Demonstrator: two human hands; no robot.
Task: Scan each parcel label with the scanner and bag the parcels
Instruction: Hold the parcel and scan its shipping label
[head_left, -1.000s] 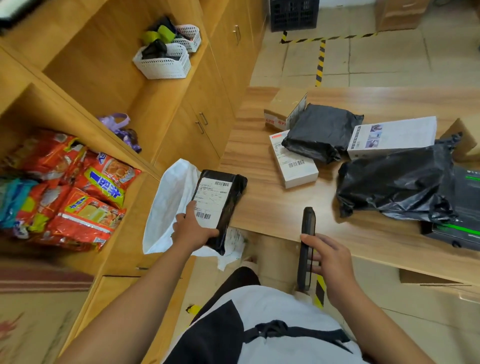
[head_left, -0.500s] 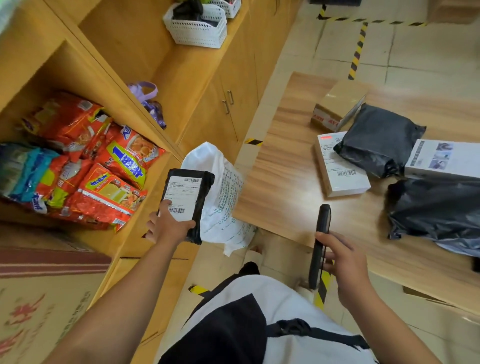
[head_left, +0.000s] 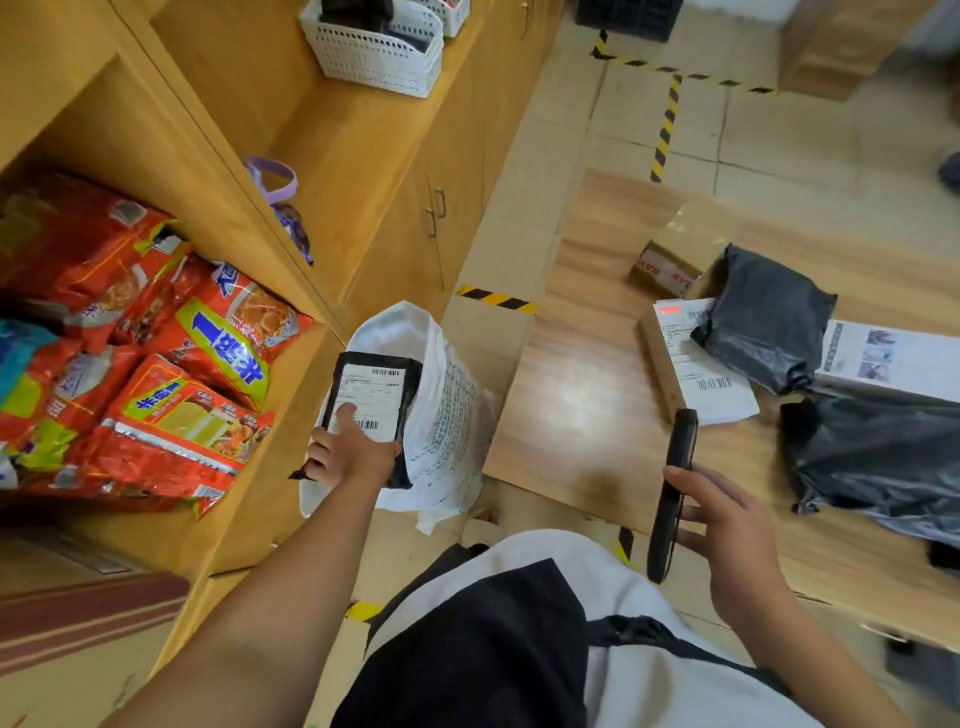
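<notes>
My left hand (head_left: 349, 451) grips a small black parcel (head_left: 375, 400) with a white barcode label, my thumb on the label. It is held upright just left of the white woven sack (head_left: 441, 410), which stands on the floor between shelf and table. My right hand (head_left: 724, 525) holds the black handheld scanner (head_left: 674, 488) upright over the table's front edge. On the wooden table (head_left: 571, 405) lie a white labelled box (head_left: 701, 364), a black bagged parcel (head_left: 763, 322), a brown carton (head_left: 680, 244), a long white box (head_left: 893, 358) and a large black bag (head_left: 878, 457).
Wooden shelving (head_left: 291, 171) runs along the left, holding red snack packets (head_left: 171, 374) and white baskets (head_left: 374, 47). Yellow-black tape (head_left: 667, 124) marks the tiled floor. A cardboard box (head_left: 836, 47) stands far right at the back.
My left hand has carried the black parcel left, off the table edge, and holds it beside the white sack. The camera view swung left. My right hand still holds the scanner.
</notes>
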